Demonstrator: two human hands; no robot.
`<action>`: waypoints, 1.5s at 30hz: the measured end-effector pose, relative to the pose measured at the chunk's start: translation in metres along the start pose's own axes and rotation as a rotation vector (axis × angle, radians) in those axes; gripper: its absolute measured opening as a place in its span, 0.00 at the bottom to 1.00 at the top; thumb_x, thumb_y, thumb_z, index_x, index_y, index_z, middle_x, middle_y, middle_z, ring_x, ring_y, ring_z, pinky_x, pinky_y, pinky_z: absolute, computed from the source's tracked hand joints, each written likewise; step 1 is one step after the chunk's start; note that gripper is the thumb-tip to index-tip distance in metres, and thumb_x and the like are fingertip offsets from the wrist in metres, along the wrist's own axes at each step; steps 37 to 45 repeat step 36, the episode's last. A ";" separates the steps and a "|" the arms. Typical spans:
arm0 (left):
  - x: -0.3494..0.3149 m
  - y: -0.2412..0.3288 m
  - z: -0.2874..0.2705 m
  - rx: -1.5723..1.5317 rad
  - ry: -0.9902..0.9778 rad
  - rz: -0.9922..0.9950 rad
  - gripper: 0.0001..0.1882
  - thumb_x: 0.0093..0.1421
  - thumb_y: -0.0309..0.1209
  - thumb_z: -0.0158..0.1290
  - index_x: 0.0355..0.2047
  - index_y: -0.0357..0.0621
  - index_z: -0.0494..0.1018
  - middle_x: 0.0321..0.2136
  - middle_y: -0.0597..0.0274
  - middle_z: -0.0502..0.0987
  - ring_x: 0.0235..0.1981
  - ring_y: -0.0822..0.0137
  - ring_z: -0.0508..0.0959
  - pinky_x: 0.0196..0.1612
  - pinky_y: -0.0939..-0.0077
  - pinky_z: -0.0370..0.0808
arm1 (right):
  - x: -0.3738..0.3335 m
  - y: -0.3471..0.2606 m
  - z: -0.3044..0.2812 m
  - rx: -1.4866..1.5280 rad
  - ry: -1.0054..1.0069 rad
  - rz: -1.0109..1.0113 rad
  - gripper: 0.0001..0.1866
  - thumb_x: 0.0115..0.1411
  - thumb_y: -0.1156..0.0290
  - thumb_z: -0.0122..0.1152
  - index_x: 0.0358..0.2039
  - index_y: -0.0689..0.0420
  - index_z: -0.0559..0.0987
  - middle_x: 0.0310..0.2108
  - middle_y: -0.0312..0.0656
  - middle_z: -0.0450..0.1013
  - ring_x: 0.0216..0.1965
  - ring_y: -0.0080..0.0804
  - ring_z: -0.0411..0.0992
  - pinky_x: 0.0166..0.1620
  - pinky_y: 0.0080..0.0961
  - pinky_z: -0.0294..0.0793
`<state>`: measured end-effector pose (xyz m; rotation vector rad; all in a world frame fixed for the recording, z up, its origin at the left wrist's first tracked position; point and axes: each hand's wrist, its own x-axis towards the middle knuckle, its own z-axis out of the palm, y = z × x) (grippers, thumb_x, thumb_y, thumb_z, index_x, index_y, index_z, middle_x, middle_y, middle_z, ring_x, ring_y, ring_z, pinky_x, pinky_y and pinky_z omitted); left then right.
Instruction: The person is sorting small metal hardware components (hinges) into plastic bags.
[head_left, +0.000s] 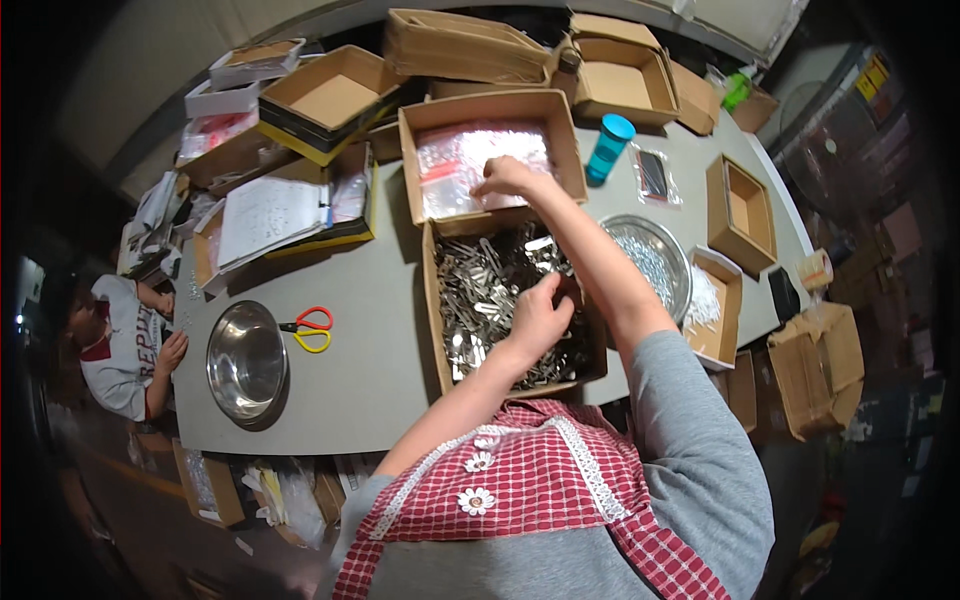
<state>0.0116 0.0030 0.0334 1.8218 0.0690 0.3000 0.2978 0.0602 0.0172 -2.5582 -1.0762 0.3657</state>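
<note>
My left hand [541, 318] is low over a cardboard box of shiny metal clip-like parts [480, 290], its fingers curled together. Whatever may be between those fingertips is too small to make out. My right arm crosses above the same box, and my right hand [508, 178] reaches into the box behind it. That cardboard box [408, 150] holds a layer of clear plastic bags [445, 190] with red strips. The right fingers are bent down together against the bags; their tips are partly hidden, so what they pinch cannot be seen.
Left of the boxes lie a steel bowl [245, 360] and red-and-yellow-handled scissors [315, 330]. To the right are a teal cup [610, 148], a bowl of small metal pieces [640, 262] and a box of white pieces [703, 302]. A person [125, 345] sits at the left edge.
</note>
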 end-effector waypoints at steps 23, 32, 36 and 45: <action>0.003 0.013 -0.023 -0.219 0.171 0.120 0.05 0.66 0.24 0.56 0.41 0.36 0.77 0.31 0.60 0.83 0.34 0.72 0.84 0.38 0.77 0.79 | -0.256 -0.014 -0.035 0.993 0.100 0.187 0.07 0.64 0.72 0.66 0.33 0.63 0.81 0.24 0.34 0.75 0.24 0.20 0.72 0.28 0.18 0.68; 0.004 -0.002 -0.019 -0.205 -0.172 -0.068 0.14 0.67 0.36 0.59 0.30 0.38 0.77 0.23 0.63 0.82 0.25 0.76 0.81 0.27 0.81 0.75 | -0.316 -0.030 -0.035 0.882 0.035 0.153 0.09 0.62 0.70 0.67 0.27 0.61 0.80 0.23 0.34 0.75 0.27 0.20 0.72 0.32 0.23 0.70; 0.003 0.008 -0.024 -0.518 -0.420 -0.147 0.16 0.70 0.39 0.56 0.32 0.39 0.80 0.23 0.63 0.82 0.25 0.74 0.82 0.31 0.82 0.77 | -0.325 -0.027 -0.037 1.167 -0.132 0.072 0.05 0.58 0.72 0.70 0.31 0.58 0.83 0.27 0.38 0.79 0.32 0.24 0.76 0.41 0.25 0.76; 0.003 0.008 -0.024 -0.518 -0.420 -0.147 0.16 0.70 0.39 0.56 0.32 0.39 0.80 0.23 0.63 0.82 0.25 0.74 0.82 0.31 0.82 0.77 | -0.325 -0.027 -0.037 1.167 -0.132 0.072 0.05 0.58 0.72 0.70 0.31 0.58 0.83 0.27 0.38 0.79 0.32 0.24 0.76 0.41 0.25 0.76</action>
